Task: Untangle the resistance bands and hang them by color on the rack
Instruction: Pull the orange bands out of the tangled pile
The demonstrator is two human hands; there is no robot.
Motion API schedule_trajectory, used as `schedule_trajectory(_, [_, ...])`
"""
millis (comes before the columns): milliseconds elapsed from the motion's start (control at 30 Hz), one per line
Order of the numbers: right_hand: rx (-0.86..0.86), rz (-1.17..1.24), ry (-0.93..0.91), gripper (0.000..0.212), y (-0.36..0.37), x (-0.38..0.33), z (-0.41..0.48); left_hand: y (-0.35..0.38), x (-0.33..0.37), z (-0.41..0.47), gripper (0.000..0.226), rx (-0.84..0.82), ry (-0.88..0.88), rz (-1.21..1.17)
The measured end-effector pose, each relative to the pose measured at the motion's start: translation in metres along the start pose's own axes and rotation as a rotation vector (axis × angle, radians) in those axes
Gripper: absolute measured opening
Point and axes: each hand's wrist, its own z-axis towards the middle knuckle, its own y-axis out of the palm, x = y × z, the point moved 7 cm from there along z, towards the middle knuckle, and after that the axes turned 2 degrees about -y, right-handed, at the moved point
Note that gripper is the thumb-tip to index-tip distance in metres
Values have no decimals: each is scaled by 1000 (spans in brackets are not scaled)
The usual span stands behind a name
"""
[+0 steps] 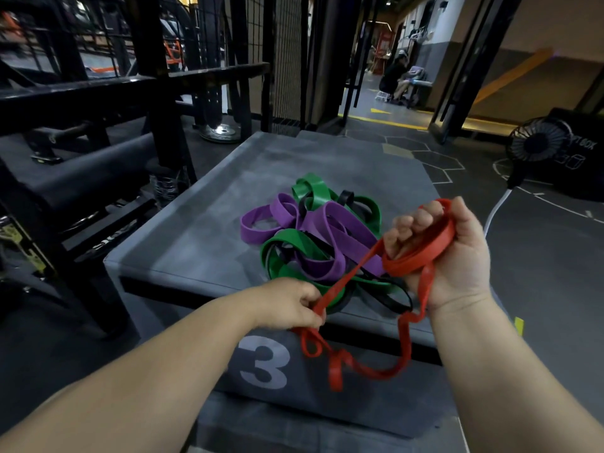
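I'm holding the red band (412, 265) over the near edge of the box (202, 230). My right hand (457, 256) is curling round its coiled loops, and my left hand (287, 304) is pinching one strand running between the two. The slack is dangling in front of the "3". Just behind, purple bands (330, 223), green bands (313, 188) and black bands (392, 299) are lying tangled together on the box.

bands (313, 237) — heaped on box (202, 243)

Smooth rubbery red band (421, 253); scuffed matt grey box (202, 237).
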Motion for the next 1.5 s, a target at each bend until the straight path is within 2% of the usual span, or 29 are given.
schedule_trajectory(133, [71,-108,-52,34,-6,3,1,-4,-4,1,6,21,11,-44])
schedule_trajectory(267, [82,-196,-105,38,-8,2,1,2,-1,-3,32,-122,24,-123])
schedule_trajectory(367, [86,-193,-180,38,-13,-14,3,3,-7,-7,32,-165,-4,49])
schedule_trajectory(467, [71,-248,-230,37,-16,-30,4,0,-12,-5,26,-106,-30,238])
schedule_trajectory(500, [69,-299,-223,38,-17,-31,4,-1,-11,-4,24,-90,-20,187])
schedule_trajectory(600, [38,-518,-147,43,-16,-17,1,-3,0,-5,27,-103,49,-188])
schedule_trajectory(733, [-68,-747,33,27,-16,23,1,-14,13,-5,30,28,122,-317])
schedule_trajectory(900, [-112,-883,88,31,-17,56,-4,-25,22,-8,17,162,155,-521])
schedule_trajectory(1000, [-129,-881,147,19,-14,64,-8,-26,31,-12,13,169,227,-453])
schedule_trajectory(1100, [-131,-912,186,21,-13,66,-9,-28,37,-16,13,191,267,-376])
schedule_trajectory(1167, [-128,-996,185,23,-11,65,-10,-38,38,-20,10,309,288,-306])
schedule_trajectory(1300, [-185,-1164,183,45,-3,63,-14,-55,40,-28,3,596,369,-136])
schedule_trajectory(1400, [-256,-1083,286,45,2,74,-20,-61,38,-31,17,697,358,-180])
schedule_trajectory(1500, [-249,-919,417,32,1,84,-25,-63,39,-31,17,678,335,-160])
